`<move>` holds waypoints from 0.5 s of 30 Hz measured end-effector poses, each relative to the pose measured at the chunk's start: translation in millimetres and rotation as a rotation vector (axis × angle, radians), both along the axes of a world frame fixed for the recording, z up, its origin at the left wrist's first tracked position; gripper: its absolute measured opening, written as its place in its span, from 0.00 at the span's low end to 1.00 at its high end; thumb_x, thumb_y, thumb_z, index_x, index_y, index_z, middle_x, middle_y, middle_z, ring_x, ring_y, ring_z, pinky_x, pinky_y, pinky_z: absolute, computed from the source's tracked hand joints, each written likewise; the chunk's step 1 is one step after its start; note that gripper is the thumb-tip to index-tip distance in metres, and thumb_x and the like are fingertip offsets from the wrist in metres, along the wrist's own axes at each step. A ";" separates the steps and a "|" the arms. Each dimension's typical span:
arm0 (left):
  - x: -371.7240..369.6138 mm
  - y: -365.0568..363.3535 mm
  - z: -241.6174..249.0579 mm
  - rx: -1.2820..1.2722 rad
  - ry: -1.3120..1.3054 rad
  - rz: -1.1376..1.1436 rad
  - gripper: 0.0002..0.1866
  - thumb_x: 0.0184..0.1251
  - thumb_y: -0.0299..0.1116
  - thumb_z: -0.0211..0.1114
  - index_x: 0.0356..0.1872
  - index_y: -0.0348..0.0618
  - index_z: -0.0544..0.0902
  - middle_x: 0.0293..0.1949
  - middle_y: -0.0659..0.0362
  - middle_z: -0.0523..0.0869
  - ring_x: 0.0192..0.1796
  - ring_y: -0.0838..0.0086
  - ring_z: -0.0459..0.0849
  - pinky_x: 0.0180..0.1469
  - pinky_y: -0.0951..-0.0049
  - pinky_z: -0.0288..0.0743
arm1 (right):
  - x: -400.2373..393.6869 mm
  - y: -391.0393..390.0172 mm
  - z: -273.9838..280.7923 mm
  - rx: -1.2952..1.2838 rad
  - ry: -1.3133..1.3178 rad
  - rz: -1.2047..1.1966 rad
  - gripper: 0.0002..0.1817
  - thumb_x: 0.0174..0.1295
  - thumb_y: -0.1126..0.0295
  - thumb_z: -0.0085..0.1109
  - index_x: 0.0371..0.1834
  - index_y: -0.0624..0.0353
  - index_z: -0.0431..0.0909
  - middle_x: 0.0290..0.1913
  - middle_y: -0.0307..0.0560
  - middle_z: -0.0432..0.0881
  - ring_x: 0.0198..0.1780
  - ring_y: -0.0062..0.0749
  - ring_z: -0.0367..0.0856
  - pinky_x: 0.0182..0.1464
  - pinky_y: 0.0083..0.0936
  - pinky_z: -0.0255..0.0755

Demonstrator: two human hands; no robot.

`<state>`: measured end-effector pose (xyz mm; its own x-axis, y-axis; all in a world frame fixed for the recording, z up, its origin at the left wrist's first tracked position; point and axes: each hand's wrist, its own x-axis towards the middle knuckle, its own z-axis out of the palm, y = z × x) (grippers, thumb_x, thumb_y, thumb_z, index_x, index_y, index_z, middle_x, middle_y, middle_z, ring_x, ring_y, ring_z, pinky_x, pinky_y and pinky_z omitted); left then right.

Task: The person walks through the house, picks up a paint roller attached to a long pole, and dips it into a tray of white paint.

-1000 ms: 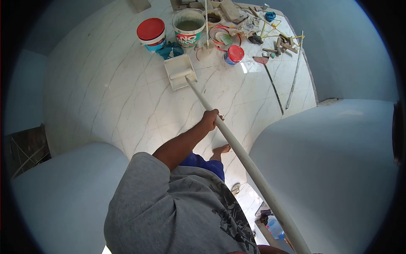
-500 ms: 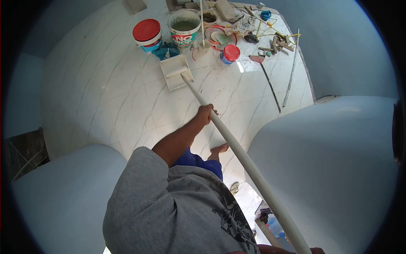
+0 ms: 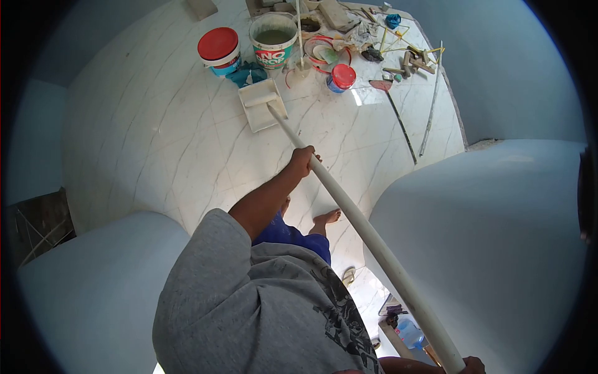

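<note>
A long pale pole (image 3: 374, 243) runs diagonally from the paint roller (image 3: 260, 100), which rests in a white tray (image 3: 254, 124) on the floor. Partway along the pole, near its roller end, my left hand (image 3: 303, 161) is closed around it. At the bottom right edge my right hand (image 3: 471, 366) grips the other end of the pole and is partly cut off by the frame.
Behind the tray stand a red-lidded bucket (image 3: 218, 47), an open bucket of liquid (image 3: 273, 50) and a small red-lidded tub (image 3: 342, 78). Tools and debris lie at the upper right, with a dark-handled scraper (image 3: 400, 124). Pale blue walls (image 3: 467, 218) curve in on both sides.
Both hands and the pole have shifted slightly; my right hand shows a little more at the bottom edge. The roller remains in the tray, and the view has moved slightly.
</note>
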<state>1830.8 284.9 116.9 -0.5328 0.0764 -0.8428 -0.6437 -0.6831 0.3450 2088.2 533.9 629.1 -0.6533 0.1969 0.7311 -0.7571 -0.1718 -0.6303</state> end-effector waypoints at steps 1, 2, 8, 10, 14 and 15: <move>-0.1 -1.2 2.1 -0.019 0.013 0.014 0.12 0.52 0.26 0.54 0.35 0.28 0.67 0.24 0.48 0.77 0.24 0.62 0.79 0.25 0.69 0.78 | 1.1 3.1 -0.2 0.001 -0.007 0.003 0.07 0.55 0.65 0.46 0.21 0.51 0.68 0.11 0.30 0.71 0.11 0.13 0.69 0.14 0.12 0.64; 6.4 3.2 4.1 -0.026 -0.003 0.022 0.12 0.53 0.26 0.54 0.36 0.27 0.67 0.24 0.48 0.77 0.23 0.63 0.79 0.26 0.70 0.78 | 0.9 5.2 -0.4 0.002 -0.019 0.007 0.07 0.55 0.65 0.46 0.21 0.51 0.68 0.11 0.30 0.71 0.11 0.13 0.69 0.14 0.12 0.64; 15.4 8.5 -3.0 0.019 -0.008 0.008 0.12 0.52 0.26 0.54 0.35 0.26 0.67 0.24 0.48 0.77 0.23 0.62 0.79 0.26 0.70 0.78 | -2.0 0.5 -8.0 -0.133 0.106 0.074 0.07 0.55 0.65 0.43 0.23 0.51 0.69 0.11 0.31 0.71 0.11 0.13 0.68 0.13 0.15 0.62; -0.9 -0.8 -8.9 -0.009 -0.004 0.017 0.12 0.51 0.26 0.55 0.33 0.27 0.68 0.23 0.48 0.76 0.23 0.62 0.79 0.25 0.71 0.78 | 12.6 18.8 -13.6 0.094 -0.096 -0.016 0.05 0.54 0.67 0.43 0.25 0.52 0.69 0.12 0.32 0.72 0.12 0.13 0.69 0.13 0.15 0.61; 5.4 5.5 -3.4 -0.017 0.006 0.104 0.14 0.52 0.24 0.54 0.38 0.25 0.65 0.27 0.48 0.75 0.26 0.61 0.79 0.27 0.66 0.79 | 2.9 3.8 -14.3 0.000 -0.031 -0.057 0.03 0.52 0.69 0.46 0.28 0.52 0.68 0.14 0.32 0.73 0.13 0.14 0.69 0.14 0.17 0.63; 11.8 7.7 -2.1 -0.020 0.000 0.102 0.14 0.52 0.24 0.54 0.38 0.25 0.65 0.27 0.48 0.75 0.26 0.61 0.79 0.27 0.66 0.79 | 5.3 9.5 -13.5 -0.003 -0.037 -0.059 0.03 0.52 0.69 0.46 0.28 0.52 0.68 0.14 0.32 0.73 0.13 0.14 0.69 0.14 0.17 0.63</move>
<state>1842.7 292.6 114.8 -0.5368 0.0053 -0.8437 -0.5715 -0.7379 0.3590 2093.5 543.4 615.6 -0.6674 0.2375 0.7058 -0.7419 -0.1295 -0.6579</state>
